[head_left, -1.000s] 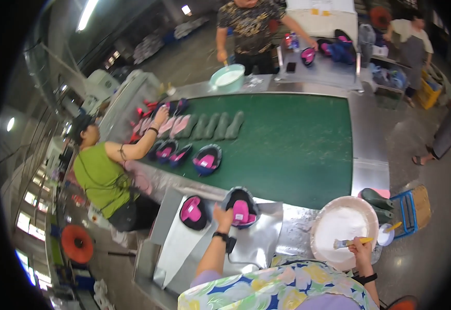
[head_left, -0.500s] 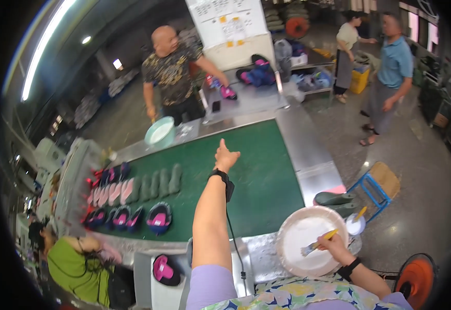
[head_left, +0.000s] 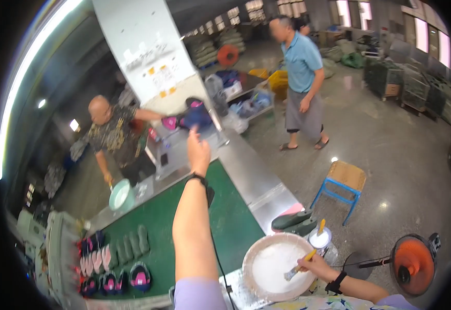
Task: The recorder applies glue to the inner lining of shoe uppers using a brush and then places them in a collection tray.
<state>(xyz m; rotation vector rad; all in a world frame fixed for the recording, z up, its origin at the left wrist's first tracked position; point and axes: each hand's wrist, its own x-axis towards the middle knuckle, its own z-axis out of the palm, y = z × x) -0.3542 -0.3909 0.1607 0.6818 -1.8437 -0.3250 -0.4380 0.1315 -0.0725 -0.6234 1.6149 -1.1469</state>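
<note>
My left hand (head_left: 199,154) reaches far forward over the end of the green conveyor belt (head_left: 236,199), a finger stretched out and nothing in it. It appears in front of the dark blue and pink shoe uppers (head_left: 197,114) on the far metal table, apart from them. With my right hand (head_left: 317,269) I grip a yellow-handled paintbrush (head_left: 308,257), its bristles down over a large pale basin (head_left: 250,264) of white liquid. Beside the basin stand dark green shoe lasts (head_left: 290,221) and a small white pot (head_left: 320,238) with another yellow-handled brush.
Soles (head_left: 96,260), grey-green insole-like pieces (head_left: 132,244) and uppers (head_left: 140,277) line the belt's left. Across it, a person (head_left: 114,134) holds a mint bowl (head_left: 121,196) and touches the uppers. Another person (head_left: 302,67) stands near a blue-legged stool (head_left: 342,181). An orange fan (head_left: 413,263) is at right.
My view has swung right and my left hand points farther toward the far table. The person across has extended an arm to the uppers. The brush stays in my right hand over the basin.
</note>
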